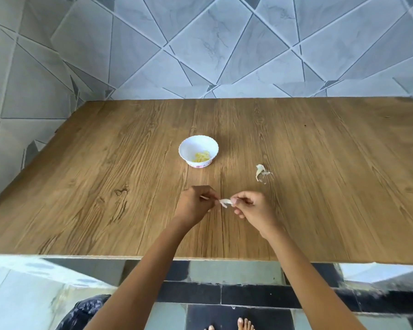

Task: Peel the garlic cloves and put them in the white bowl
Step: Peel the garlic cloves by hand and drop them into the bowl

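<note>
A small white bowl (pixel 198 148) stands in the middle of the wooden table (pixel 105 186) with several pale yellow peeled cloves (pixel 202 156) inside. In front of it both hands hover close together just above the table. My right hand (pixel 250 210) pinches a whitish garlic clove (pixel 225 202) with loose skin between thumb and fingers. My left hand (pixel 196 206) has its fingers curled, and its fingertips pinch the skin at the clove's left end.
A small heap of garlic skin (pixel 261 172) lies on the table to the right of the bowl. A tiled wall rises behind the table. Below the near edge are floor tiles, a dark bag (pixel 86 310) and my toes.
</note>
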Demonstrator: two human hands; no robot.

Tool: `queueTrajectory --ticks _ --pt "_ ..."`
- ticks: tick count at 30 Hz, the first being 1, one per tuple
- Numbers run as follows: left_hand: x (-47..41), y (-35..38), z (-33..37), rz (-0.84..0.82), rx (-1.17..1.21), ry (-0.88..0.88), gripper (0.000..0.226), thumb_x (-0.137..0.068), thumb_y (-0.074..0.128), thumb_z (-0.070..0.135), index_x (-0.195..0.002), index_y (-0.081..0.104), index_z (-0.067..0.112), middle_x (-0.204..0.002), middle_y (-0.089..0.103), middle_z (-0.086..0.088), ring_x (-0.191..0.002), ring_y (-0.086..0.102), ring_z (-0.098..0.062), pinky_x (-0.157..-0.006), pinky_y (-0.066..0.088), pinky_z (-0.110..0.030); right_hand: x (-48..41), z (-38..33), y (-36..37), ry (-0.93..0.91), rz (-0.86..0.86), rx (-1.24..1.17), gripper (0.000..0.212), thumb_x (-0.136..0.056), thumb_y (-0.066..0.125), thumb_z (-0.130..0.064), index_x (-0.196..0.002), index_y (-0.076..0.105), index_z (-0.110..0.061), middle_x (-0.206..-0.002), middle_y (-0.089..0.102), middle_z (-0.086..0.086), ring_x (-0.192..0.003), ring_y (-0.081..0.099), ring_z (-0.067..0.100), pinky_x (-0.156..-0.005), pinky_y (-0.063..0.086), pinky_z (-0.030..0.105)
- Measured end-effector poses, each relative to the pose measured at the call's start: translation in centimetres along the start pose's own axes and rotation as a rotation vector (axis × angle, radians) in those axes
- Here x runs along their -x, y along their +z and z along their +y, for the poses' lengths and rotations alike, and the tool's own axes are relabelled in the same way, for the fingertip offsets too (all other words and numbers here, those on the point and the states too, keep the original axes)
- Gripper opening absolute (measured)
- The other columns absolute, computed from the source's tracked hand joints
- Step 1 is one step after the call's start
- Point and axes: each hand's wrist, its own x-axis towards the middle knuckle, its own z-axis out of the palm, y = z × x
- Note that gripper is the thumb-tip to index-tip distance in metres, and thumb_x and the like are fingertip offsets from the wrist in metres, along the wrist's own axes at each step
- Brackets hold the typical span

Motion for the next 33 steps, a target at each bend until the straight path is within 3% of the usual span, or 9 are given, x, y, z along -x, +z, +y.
queueTrajectory --ticks 5,8,12,17,20,22,25,29,33 --pt "0.0 -0.5 0.4 0.005 -0.254 0.156 0.029 -0.077 0.054 -0.012 -0.090 0.074 0.004 -0.098 0.071 -0.007 -0.088 0.066 -0.020 -0.079 0.052 -0.034 -0.5 0.2 -0.3 -0.051 0.034 0.065 0.012 -0.092 0.057 -0.008 -0.084 0.066 -0.013 -0.073 0.063 -0.004 -0.058 0.058 0.002 -0.052 0.046 0.014" --pt "-0.2 -0.1 1.1 0.087 -0.233 0.098 0.025 -0.080 0.056 -0.006 -0.091 0.074 0.007 -0.085 0.074 -0.003 -0.075 0.068 -0.017 -0.073 0.053 -0.032 -0.7 0.5 -0.3 -0.072 0.037 0.084 0.017 -0.091 0.059 -0.010 -0.079 0.064 -0.021 -0.075 0.065 -0.005 -0.058 0.060 0.000 -0.058 0.050 0.023" --pt "-0.6 0.1 1.9 0.056 -0.077 0.008 0.011 -0.087 0.064 0.012 -0.092 0.074 0.015 -0.077 0.070 0.011 -0.068 0.064 0.002 -0.070 0.052 -0.016 -0.8 0.6 -0.3 -0.133 0.004 0.018 0.015 -0.091 0.060 -0.010 -0.081 0.065 -0.020 -0.076 0.066 -0.002 -0.062 0.061 0.003 -0.057 0.049 0.019" --pt "-0.5 -0.3 2.2 -0.110 0.269 -0.183 0.003 -0.085 0.068 0.005 -0.085 0.071 0.003 -0.070 0.068 -0.009 -0.061 0.064 -0.013 -0.063 0.056 -0.025 -0.9 1.2 0.0 -0.200 -0.024 0.010 0.009 -0.090 0.061 -0.011 -0.090 0.069 -0.015 -0.076 0.068 -0.003 -0.068 0.063 0.005 -0.066 0.051 0.022" --pt "-0.9 -0.3 1.5 -0.007 -0.048 -0.073 0.007 -0.084 0.067 0.009 -0.081 0.073 0.011 -0.065 0.069 -0.003 -0.059 0.066 -0.014 -0.065 0.055 -0.026 -0.7 2.0 -0.3 -0.321 0.034 0.325 0.020 -0.092 0.058 -0.018 -0.109 0.067 -0.012 -0.100 0.070 -0.003 -0.090 0.064 0.012 -0.077 0.048 0.021" --pt "-1.0 0.2 1.2 0.018 -0.364 0.063 0.012 -0.087 0.059 0.014 -0.085 0.071 0.015 -0.070 0.070 0.000 -0.064 0.066 -0.017 -0.064 0.053 -0.028 -0.4 2.8 -0.4 -0.463 0.090 0.602 0.031 -0.091 0.060 -0.021 -0.120 0.062 -0.009 -0.117 0.066 0.005 -0.107 0.062 0.022 -0.089 0.050 0.034" --pt "-0.5 1.4 1.3 -0.031 -0.808 0.295 0.005 -0.088 0.055 0.008 -0.086 0.060 0.009 -0.072 0.064 -0.007 -0.060 0.063 -0.027 -0.050 0.046 -0.029 0.0 4.0 0.2 -0.523 0.110 0.766 0.039 -0.092 0.052 -0.027 -0.122 0.060 -0.003 -0.129 0.058 0.014 -0.122 0.053 0.031 -0.101 0.042 0.046" --pt "0.1 1.6 1.1 0.009 -0.888 0.448 0.035 -0.048 0.081 -0.006 -0.062 0.054 0.010 -0.047 0.050 -0.004 -0.029 0.045 -0.021 -0.030 0.028 -0.019 0.0 4.3 0.6 -0.530 0.137 0.807 0.046 -0.090 0.039 -0.032 -0.117 0.063 -0.003 -0.128 0.059 0.015 -0.120 0.055 0.030 -0.103 0.035 0.042" --pt "0.3 2.1 0.6 0.057 -0.836 0.440 0.035 -0.049 0.081 -0.006 -0.062 0.053 0.010 -0.048 0.050 -0.003 -0.030 0.045 -0.021 -0.029 0.030 -0.020 0.1 4.2 0.6 -0.538 0.152 0.815 0.040 -0.089 0.048 -0.026 -0.117 0.063 -0.002 -0.128 0.059 0.015 -0.120 0.054 0.031 -0.103 0.035 0.042"
